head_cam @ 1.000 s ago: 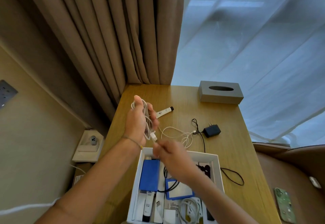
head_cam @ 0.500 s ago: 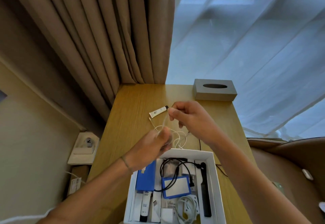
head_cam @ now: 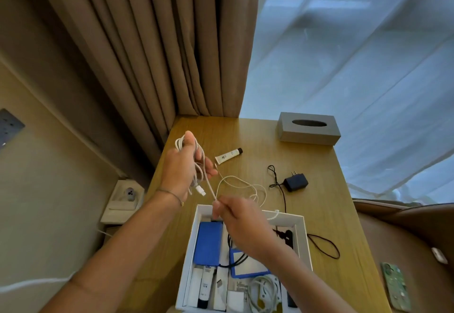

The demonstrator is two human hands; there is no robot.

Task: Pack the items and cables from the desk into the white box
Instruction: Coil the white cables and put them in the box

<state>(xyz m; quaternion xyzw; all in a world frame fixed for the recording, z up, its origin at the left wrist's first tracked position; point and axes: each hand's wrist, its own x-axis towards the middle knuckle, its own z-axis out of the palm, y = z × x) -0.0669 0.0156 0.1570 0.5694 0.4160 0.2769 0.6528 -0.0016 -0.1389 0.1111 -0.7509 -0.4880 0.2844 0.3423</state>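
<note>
My left hand (head_cam: 183,167) is raised above the desk's left side with loops of a white cable (head_cam: 239,182) wound round its thumb and fingers; a white plug dangles below the palm. My right hand (head_cam: 239,219) pinches the same cable just over the far edge of the white box (head_cam: 303,232). The rest of the cable lies loose on the wooden desk (head_cam: 319,204). In the box lie a blue pouch, a blue-framed card, tubes, a coiled white cable and dark items. On the desk rest a small white tube (head_cam: 228,156) and a black charger (head_cam: 295,182) with its black cord.
A grey tissue box (head_cam: 308,128) stands at the desk's far right. Brown curtains hang behind the desk, a sheer curtain to the right. A wall socket unit (head_cam: 125,198) sits left of the desk. A phone (head_cam: 396,285) lies on a brown seat at right.
My left hand rose back up to the left with more cable loops on it. My right hand came down from the desk's middle to the box's far edge, drawing the cable.
</note>
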